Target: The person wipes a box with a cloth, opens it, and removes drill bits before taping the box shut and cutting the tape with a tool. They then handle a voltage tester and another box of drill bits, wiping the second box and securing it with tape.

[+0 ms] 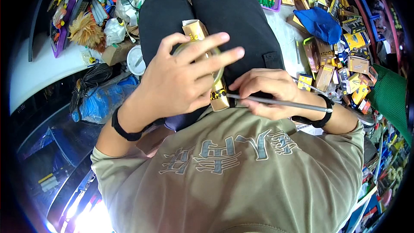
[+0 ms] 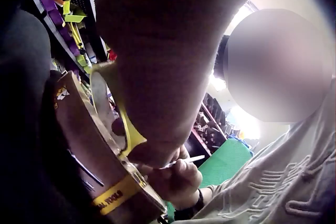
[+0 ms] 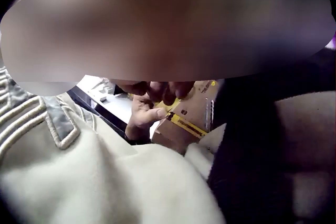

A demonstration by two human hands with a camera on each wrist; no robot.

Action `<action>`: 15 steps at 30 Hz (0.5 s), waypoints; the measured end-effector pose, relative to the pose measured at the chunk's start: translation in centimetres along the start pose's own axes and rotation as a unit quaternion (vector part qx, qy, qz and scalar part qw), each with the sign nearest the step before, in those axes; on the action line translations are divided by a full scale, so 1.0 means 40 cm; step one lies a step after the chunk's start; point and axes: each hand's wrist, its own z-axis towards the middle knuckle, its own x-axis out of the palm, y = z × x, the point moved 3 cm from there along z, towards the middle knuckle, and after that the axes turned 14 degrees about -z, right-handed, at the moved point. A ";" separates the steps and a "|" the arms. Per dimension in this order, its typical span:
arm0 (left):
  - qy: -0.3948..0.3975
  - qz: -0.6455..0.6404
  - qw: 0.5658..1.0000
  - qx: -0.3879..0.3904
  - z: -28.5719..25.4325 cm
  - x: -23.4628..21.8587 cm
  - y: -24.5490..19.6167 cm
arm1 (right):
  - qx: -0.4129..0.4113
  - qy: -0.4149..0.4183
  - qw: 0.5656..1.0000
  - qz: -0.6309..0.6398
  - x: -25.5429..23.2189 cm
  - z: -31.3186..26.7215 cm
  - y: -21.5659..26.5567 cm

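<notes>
A long gold-brown cardboard box (image 1: 196,29) with a black-and-yellow band lies across the person's lap. My left hand (image 1: 181,77) is over it, two fingers stretched out and the others bent, with the thumb at the box in the right wrist view. It holds a clear yellowish roll of tape (image 1: 219,71), partly hidden by the fingers; its yellow rim (image 2: 128,124) shows beside the box in the left wrist view. My right hand (image 1: 271,90) pinches a thin grey metal rod (image 1: 293,103), one end of which reaches the near end of the box.
Small tool boxes (image 1: 325,73) crowd the right side, with a blue cloth-like bag (image 1: 319,23) on top. A purple basket (image 1: 266,7) of green items stands ahead. On the left are a blue plastic-wrapped bundle (image 1: 101,101), a white round lid (image 1: 136,60) and cables.
</notes>
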 end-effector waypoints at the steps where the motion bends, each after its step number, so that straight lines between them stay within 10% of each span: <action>1: -0.014 0.008 1.000 0.004 -0.005 0.008 -0.007 | -0.027 0.017 1.000 0.002 -0.002 0.011 0.008; 15: 0.011 -0.010 0.973 -0.232 -0.055 0.008 -0.096 | -0.165 -0.013 0.950 -0.265 0.078 0.015 0.028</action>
